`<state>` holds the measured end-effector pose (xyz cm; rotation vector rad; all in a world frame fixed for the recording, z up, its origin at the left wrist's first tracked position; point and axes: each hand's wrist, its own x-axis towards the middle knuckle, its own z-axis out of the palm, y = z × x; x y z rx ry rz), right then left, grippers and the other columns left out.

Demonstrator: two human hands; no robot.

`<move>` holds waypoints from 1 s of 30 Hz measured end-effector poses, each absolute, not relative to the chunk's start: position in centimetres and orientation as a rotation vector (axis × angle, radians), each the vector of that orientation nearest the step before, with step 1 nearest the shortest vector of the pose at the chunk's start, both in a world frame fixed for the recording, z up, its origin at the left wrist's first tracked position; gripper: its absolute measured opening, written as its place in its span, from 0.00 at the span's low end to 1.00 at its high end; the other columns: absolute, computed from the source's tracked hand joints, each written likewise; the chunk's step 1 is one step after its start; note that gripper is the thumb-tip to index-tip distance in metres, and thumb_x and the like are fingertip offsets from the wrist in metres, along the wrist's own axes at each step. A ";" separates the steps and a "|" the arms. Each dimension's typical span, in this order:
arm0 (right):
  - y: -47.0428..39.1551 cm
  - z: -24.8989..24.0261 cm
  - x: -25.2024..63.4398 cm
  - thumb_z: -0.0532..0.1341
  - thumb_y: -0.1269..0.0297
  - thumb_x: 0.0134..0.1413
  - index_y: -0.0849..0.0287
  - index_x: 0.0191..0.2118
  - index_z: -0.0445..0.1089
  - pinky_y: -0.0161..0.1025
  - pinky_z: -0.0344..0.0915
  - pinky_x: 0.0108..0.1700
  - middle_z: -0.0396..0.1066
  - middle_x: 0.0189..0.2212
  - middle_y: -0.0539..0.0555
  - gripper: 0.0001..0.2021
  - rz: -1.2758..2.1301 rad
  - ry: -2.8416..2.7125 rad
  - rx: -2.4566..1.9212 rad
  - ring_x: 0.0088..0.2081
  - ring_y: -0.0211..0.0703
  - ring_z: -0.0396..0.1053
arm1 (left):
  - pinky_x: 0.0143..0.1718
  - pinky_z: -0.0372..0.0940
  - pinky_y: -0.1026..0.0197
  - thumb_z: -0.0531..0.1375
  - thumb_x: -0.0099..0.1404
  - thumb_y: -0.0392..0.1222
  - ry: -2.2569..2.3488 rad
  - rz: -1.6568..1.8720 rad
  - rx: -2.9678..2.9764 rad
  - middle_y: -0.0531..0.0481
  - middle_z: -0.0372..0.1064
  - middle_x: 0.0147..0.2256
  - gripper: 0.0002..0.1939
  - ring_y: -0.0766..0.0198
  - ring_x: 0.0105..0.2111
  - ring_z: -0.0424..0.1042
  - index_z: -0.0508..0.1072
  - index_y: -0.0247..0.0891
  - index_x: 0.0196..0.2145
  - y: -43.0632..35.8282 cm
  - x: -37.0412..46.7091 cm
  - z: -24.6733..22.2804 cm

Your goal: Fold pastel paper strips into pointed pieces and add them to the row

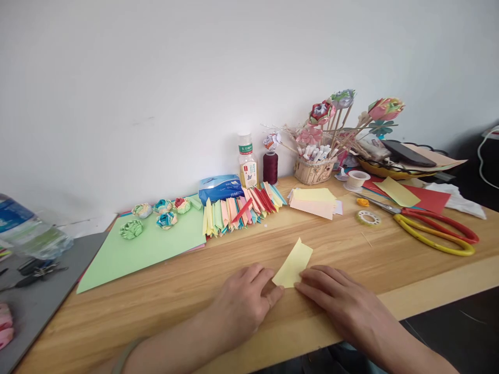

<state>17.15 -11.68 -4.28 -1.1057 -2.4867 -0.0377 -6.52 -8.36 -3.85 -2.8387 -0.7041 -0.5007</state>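
A small pale yellow paper [295,264] stands tilted over the wooden table near its front edge, with a slanted, pointed top. My left hand [249,298] pinches its lower left corner between thumb and fingers. At the lower right corner, my right hand [339,296] holds the paper with its fingertips, the fingers pressed together and the thumb mostly hidden. Behind the paper lies a row of folded coloured paper pieces [241,210], and to their right a stack of yellow and pink sheets [314,201].
Large scissors [432,223] and a tape roll [368,218] lie right on the table [175,291]. Paper flowers [131,229] rest on a green sheet [156,259] at left. A bottle [248,166], thread spool [270,169] and flower basket [314,172] stand by the wall.
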 end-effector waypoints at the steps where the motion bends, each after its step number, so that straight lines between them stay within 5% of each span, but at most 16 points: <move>1: -11.7 -4.2 17.3 0.52 0.74 0.56 0.56 0.48 0.69 0.48 0.66 0.47 0.72 0.45 0.59 0.16 -0.044 -2.503 -1.092 0.48 0.50 0.67 | 0.32 0.65 0.58 0.48 0.68 0.32 -0.724 -0.499 -2.830 0.42 0.66 0.40 0.14 0.57 0.37 0.64 0.70 0.37 0.45 -8.3 -6.5 -3.8; 10: -12.9 -3.9 14.0 0.52 0.70 0.59 0.61 0.44 0.69 0.47 0.68 0.37 0.70 0.36 0.59 0.11 0.118 -2.497 -1.198 0.37 0.49 0.68 | 0.35 0.64 0.58 0.43 0.71 0.33 -0.741 -0.634 -2.771 0.42 0.68 0.39 0.16 0.59 0.37 0.64 0.69 0.32 0.46 -8.3 -6.5 -4.3; 19: -11.2 -3.0 14.5 0.51 0.71 0.61 0.56 0.37 0.69 0.37 0.66 0.35 0.69 0.32 0.53 0.10 0.360 -2.309 -1.291 0.33 0.41 0.69 | 0.39 0.63 0.59 0.50 0.71 0.37 -0.683 -0.480 -2.846 0.47 0.68 0.42 0.12 0.61 0.41 0.64 0.67 0.36 0.49 -7.7 -6.9 -4.4; 23: -9.1 -3.4 14.9 0.58 0.64 0.55 0.58 0.33 0.68 0.38 0.63 0.31 0.70 0.31 0.54 0.04 0.214 -2.192 -1.501 0.31 0.44 0.69 | 0.43 0.62 0.59 0.50 0.71 0.36 -0.630 -0.412 -2.895 0.47 0.69 0.45 0.14 0.62 0.43 0.63 0.64 0.35 0.53 -7.3 -7.2 -3.9; 30: -7.3 -2.4 14.1 0.58 0.70 0.51 0.57 0.27 0.66 0.34 0.56 0.26 0.70 0.24 0.49 0.04 0.446 -2.212 -1.667 0.26 0.39 0.67 | 0.46 0.60 0.57 0.47 0.72 0.33 -0.577 -0.489 -2.864 0.49 0.70 0.47 0.14 0.60 0.44 0.63 0.68 0.32 0.49 -6.7 -7.2 -3.7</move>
